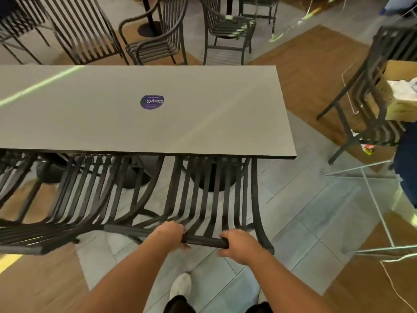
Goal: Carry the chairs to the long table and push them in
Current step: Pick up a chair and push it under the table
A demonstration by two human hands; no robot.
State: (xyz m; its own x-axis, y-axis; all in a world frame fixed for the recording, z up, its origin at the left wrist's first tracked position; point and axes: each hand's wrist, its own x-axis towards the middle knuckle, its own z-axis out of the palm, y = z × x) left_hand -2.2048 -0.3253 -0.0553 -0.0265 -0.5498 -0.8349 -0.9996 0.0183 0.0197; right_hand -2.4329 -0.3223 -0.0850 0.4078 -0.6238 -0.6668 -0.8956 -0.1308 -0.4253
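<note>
Black slatted metal — the chair [209, 195] sits with its seat already under the table [203, 123], both hands, left [170, 233] and right [239, 245], wrapped round its top rail. A crooked shove could jam it against the next chair [94, 195] just beside — or the pedestal.

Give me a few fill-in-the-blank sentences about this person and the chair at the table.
1. Both hands, left hand and right hand, grip the chair's top ____.
2. The round sticker on the long table is ____ in colour.
3. The chair's seat sits ____ the tabletop.

Missing words: rail; purple; under
</note>
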